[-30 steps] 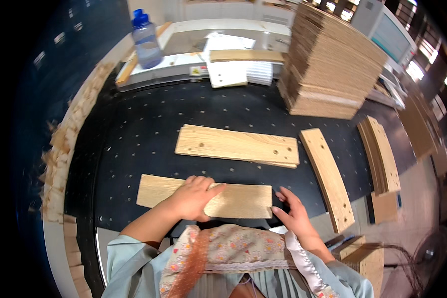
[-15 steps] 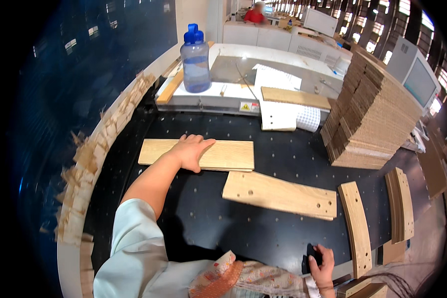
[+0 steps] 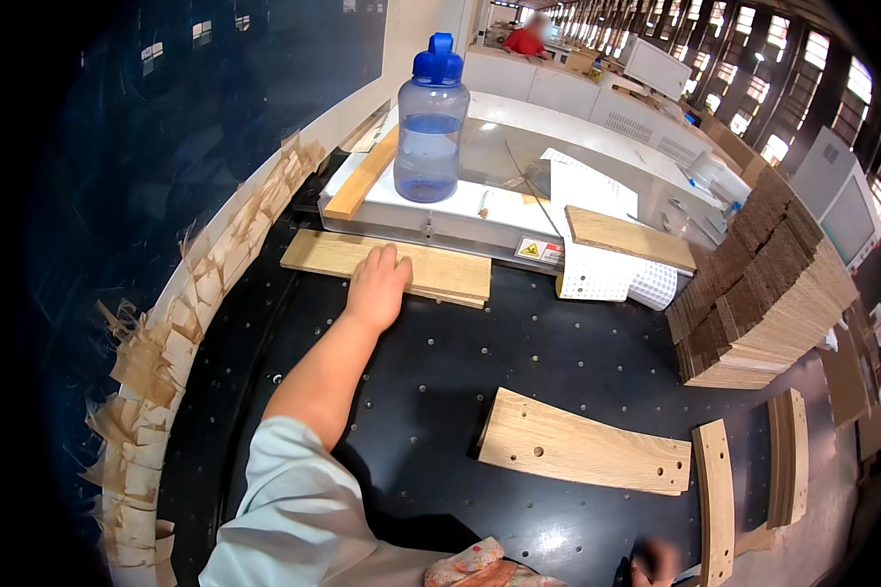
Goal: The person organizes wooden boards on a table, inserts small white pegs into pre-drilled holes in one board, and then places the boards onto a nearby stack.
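My left hand point(image 3: 380, 284) lies over a small stack of plain light wooden boards point(image 3: 447, 274), its fingers together across the top and its thumb hidden. The boards rest at the far left of the black table, close to the grey metal ledge. At the lower edge my right hand point(image 3: 662, 562) is blurred and partly cut off, closed around a small black object point(image 3: 632, 565) that I cannot make out. Between the hands lies a tapered wooden piece point(image 3: 582, 443) with several drilled holes, apparently stacked on another. A curved drilled piece point(image 3: 716, 499) stands right of it.
More curved wooden pieces point(image 3: 793, 460) lie at the far right. Behind them rises a tall stack of brown cardboard point(image 3: 754, 293). A blue-capped water bottle point(image 3: 431, 132), papers point(image 3: 597, 269) and a loose wooden strip point(image 3: 631, 238) are on the ledge. Torn tape point(image 3: 206, 293) lines the left edge.
My left hand and the plain boards have moved away from me, toward the ledge, leaving a gap to the tapered piece. My right hand sits lower in view; the view itself has shifted.
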Motion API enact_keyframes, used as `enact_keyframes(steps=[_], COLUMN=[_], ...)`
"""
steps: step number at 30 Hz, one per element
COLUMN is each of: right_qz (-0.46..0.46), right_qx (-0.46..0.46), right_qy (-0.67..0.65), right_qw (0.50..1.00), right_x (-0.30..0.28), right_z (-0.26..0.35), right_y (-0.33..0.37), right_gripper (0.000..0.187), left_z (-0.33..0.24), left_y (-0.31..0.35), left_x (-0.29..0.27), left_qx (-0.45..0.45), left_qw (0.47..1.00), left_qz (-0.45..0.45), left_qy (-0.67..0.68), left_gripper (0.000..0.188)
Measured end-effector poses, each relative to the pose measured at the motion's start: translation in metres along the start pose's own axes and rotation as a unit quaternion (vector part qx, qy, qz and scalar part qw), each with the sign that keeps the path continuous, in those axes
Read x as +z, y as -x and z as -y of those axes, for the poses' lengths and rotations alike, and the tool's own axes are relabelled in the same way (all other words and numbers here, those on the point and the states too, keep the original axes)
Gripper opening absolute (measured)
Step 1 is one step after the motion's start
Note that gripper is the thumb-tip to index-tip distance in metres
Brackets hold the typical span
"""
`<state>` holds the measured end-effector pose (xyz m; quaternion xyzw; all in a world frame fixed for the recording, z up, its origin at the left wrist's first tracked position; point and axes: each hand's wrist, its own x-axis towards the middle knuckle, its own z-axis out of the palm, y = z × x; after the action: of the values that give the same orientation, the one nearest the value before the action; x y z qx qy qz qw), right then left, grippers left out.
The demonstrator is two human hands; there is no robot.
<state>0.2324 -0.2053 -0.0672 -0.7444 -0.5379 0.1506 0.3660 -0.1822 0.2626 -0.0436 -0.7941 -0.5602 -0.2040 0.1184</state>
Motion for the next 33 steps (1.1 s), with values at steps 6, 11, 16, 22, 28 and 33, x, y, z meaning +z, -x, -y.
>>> enact_keyframes(steps=[6, 11, 16, 22, 28, 33], right_qz=[-0.006, 0.051, 0.011, -0.010, -0.116, -0.086], right_qx=[-0.050, 0.009, -0.026, -0.050, -0.199, -0.167], right_qy=[0.082, 0.130, 0.125, 0.156, 0.307, 0.205], right_qw=[0.995, 0.990, 0.992, 0.986, 0.923, 0.961], right_x=[0.002, -0.002, 0.001, 0.006, 0.012, 0.009], right_z=[0.015, -0.010, 0.014, 0.020, -0.043, -0.020], right_y=[-0.008, -0.005, -0.007, -0.008, -0.010, -0.009], right_gripper=[0.032, 0.033, 0.033, 0.030, 0.029, 0.030], left_z=[0.013, 0.004, -0.005, 0.008, 0.007, 0.028], left_y=[0.009, -0.019, -0.040, -0.040, -0.065, -0.055], left_x=[0.001, 0.034, 0.041, 0.046, 0.038, 0.057], left_qx=[-0.189, -0.374, -0.415, -0.403, -0.508, -0.462], left_qw=[0.964, 0.700, 0.452, 0.433, 0.480, 0.422], left_qz=[0.066, 0.000, -0.205, -0.235, -0.158, -0.199], left_qy=[0.173, 0.609, 0.763, 0.772, 0.698, 0.754], left_gripper=[0.029, 0.070, 0.074, 0.060, 0.065, 0.063])
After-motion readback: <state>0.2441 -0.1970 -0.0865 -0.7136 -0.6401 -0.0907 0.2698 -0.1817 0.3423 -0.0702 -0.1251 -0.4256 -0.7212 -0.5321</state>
